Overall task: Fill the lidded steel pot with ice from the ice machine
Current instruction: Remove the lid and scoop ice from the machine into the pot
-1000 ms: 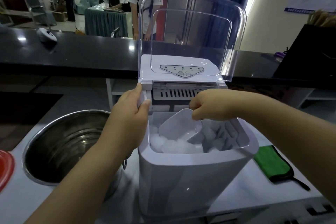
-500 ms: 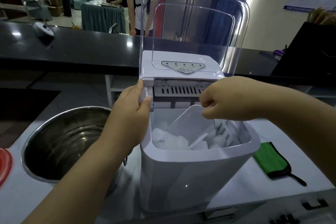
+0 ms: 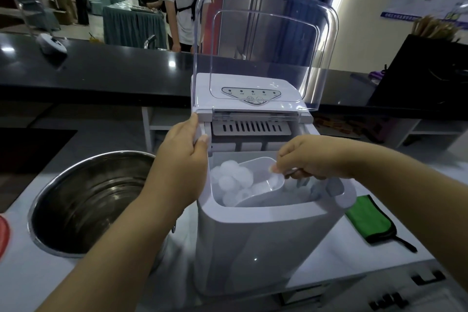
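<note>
A white ice machine [image 3: 255, 240] stands on the counter with its clear lid [image 3: 266, 40] tipped up. Its bin holds ice [image 3: 229, 180]. My right hand [image 3: 311, 157] grips the handle of a clear plastic scoop [image 3: 263, 180], which lies in the bin with several ice pieces at its mouth. My left hand [image 3: 182, 159] grips the machine's upper left corner by the lid hinge. An open steel pot [image 3: 83, 197] sits just left of the machine, its inside bare of ice; my left forearm crosses its right rim.
A green cloth [image 3: 369, 220] lies right of the machine. A red lid edge [image 3: 3, 235] shows at the far left. A black counter [image 3: 101, 71] runs behind. People stand in the room beyond it.
My right hand has lowered and turned the scoop, pushing it leftward into the ice; ice pieces now lie at its mouth. The left hand keeps its hold on the machine.
</note>
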{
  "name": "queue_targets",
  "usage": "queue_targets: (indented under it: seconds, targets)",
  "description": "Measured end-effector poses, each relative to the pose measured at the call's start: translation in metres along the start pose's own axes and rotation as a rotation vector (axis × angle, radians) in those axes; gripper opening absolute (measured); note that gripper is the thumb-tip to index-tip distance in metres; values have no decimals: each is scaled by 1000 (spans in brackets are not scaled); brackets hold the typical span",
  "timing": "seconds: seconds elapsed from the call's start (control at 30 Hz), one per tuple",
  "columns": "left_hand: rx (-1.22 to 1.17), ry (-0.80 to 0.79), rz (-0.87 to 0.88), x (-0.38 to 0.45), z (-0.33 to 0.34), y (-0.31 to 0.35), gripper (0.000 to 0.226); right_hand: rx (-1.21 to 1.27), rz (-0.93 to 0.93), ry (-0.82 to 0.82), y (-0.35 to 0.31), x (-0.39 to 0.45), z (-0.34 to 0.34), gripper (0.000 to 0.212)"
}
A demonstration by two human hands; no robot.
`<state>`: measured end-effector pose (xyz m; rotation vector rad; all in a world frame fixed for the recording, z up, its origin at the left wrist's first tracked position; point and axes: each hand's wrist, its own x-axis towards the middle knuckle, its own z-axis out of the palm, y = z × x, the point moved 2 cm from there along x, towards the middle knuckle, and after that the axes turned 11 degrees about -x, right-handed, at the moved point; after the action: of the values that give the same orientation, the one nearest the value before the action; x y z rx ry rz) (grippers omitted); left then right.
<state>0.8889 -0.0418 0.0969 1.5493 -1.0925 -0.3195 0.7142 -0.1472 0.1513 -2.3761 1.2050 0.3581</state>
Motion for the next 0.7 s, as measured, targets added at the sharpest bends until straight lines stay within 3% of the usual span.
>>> queue_targets:
  seconds: [0.4,0.7]
  targets:
    - [-43,21,-3,-2,-1,2,45,206,26,22,-4,12,12,28]
    - [-63,42,3,-1,0,2,45,422,36,-5,8,11,15,35]
